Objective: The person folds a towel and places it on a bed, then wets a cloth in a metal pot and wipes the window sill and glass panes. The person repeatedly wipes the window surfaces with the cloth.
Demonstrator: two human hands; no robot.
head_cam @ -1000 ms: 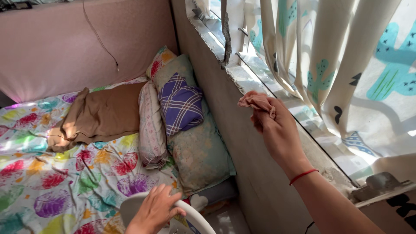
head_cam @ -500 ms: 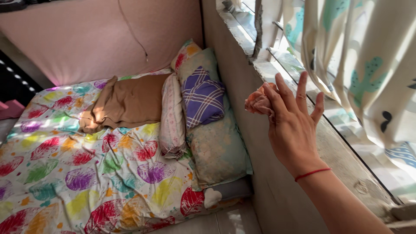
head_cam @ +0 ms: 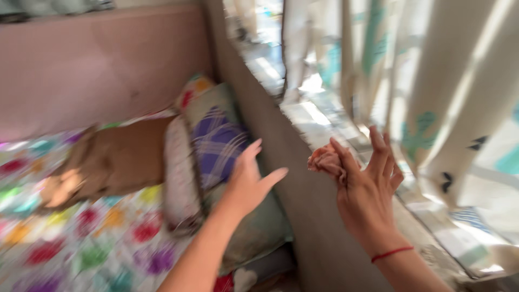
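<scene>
We see the right hand (head_cam: 367,189) raised beside the grey wall face (head_cam: 303,178) that drops from the window ledge (head_cam: 324,116) to the bed. It pinches a crumpled pinkish cloth (head_cam: 325,160) between thumb and forefinger, while the other three fingers fan upward, loose and spread. The back of the hand faces us, wrist low, with a red string (head_cam: 391,253) around it. The cloth is bunched into a small wad with no clear long axis; it bulges left from the fingertips, toward the wall face, and sits level with the ledge edge, just beside it. Whether it touches the ledge we cannot tell, since the frame is blurred.

The left hand (head_cam: 250,181) is lifted in front of the pillows, empty, fingers extended and slightly apart, thumb out toward the right hand. Its forearm rises from the lower edge of the view. The two hands are near each other, with the wall face between them in the picture.

Room is tight on the right: the curtain (head_cam: 432,92) with green cactus shapes hangs just behind the right hand's fingers. Left of the wall lies more open space above the bed, where a purple plaid pillow (head_cam: 216,146) leans on a pale green one, a brown cloth (head_cam: 119,162) lies flat, and the leaf-print sheet (head_cam: 81,238) spreads out.
</scene>
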